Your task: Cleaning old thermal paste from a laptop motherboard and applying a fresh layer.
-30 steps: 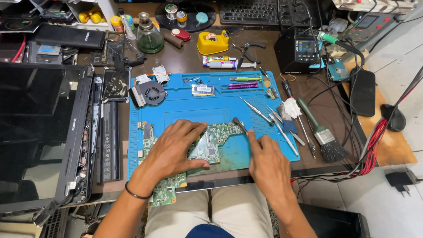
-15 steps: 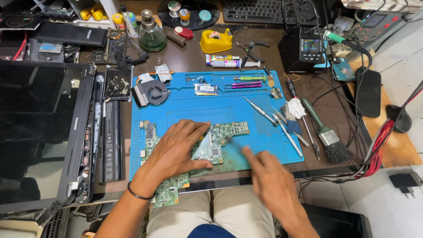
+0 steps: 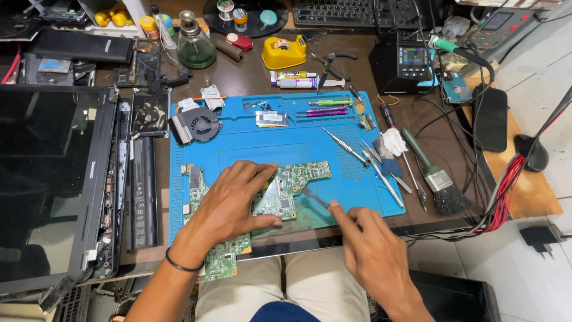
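pressing circuit board [image 3: 280, 191], left hand [image 3: 229, 206] flat

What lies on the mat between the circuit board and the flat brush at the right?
In the head view, between the circuit board and the brush lie metal tweezers and a screwdriver on the blue mat.

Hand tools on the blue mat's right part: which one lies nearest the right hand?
The long silver tweezers, slanting toward the mat's lower right corner, lie closest to the right hand; the silver screwdriver and the green-handled brush lie farther off.
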